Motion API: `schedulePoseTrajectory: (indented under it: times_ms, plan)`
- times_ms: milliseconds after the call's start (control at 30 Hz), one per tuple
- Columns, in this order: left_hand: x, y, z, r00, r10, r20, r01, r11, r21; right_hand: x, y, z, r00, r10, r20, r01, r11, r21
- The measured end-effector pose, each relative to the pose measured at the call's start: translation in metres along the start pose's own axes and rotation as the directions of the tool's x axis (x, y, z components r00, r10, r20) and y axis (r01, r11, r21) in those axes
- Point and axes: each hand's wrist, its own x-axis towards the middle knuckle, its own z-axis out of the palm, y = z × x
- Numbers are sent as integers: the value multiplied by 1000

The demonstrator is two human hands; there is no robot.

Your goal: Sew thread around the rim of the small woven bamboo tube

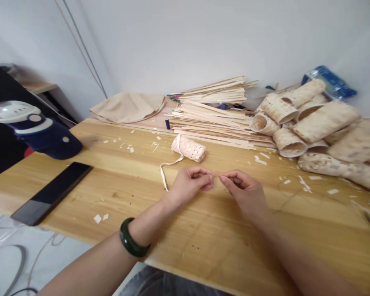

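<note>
Pinching thumb to finger, the left hand (193, 183) and right hand (248, 191) meet nearly tip to tip over the counter (172, 230); fingers look closed on both, but whatever's between them is too fine to make out. Just past the left hand lies the small woven tube (191, 149), pale pinkish, stubby and round, checkered with little dark gaps; a flat white strip (164, 172) wraps over one end and curls down near the left wrist, which has a chunky, glossy dark green bangle (128, 242) on it.

Counter's smooth yellowish wood with streaky grain, sprinkled with pale scraps (98, 218); thin dark thread (296, 200) loops loosely beside the right hand. Behind the tube there's a little blue spool (167, 123) standing up, then long skinny wood strips (216, 123) in messy stacks, kinda blocking the back; to the right, a heap of bigger woven tubes (327, 121), rough and open-ended, with a shiny blue packet (333, 84) behind it. Over left: rumpled beige cloth (128, 107), flat black phone (54, 191) and a tilted navy bottle (49, 137) with a white top.
</note>
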Motion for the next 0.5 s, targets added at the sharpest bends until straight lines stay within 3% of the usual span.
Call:
schedulePoseTrajectory:
  times_ms: [133,233,500]
  plan:
    - [-22,-9,-6,996,39,-85,-39,999,4,-3,2,3,999,-24,22,23,999,23]
    - [-33,-18,-7,994,37,-105,-46,995,-83,-7,1,7,999,-45,22,44,998,50]
    - [-33,-28,4,995,12,-101,-33,977,-212,-15,-4,13,995,-46,89,35,993,114]
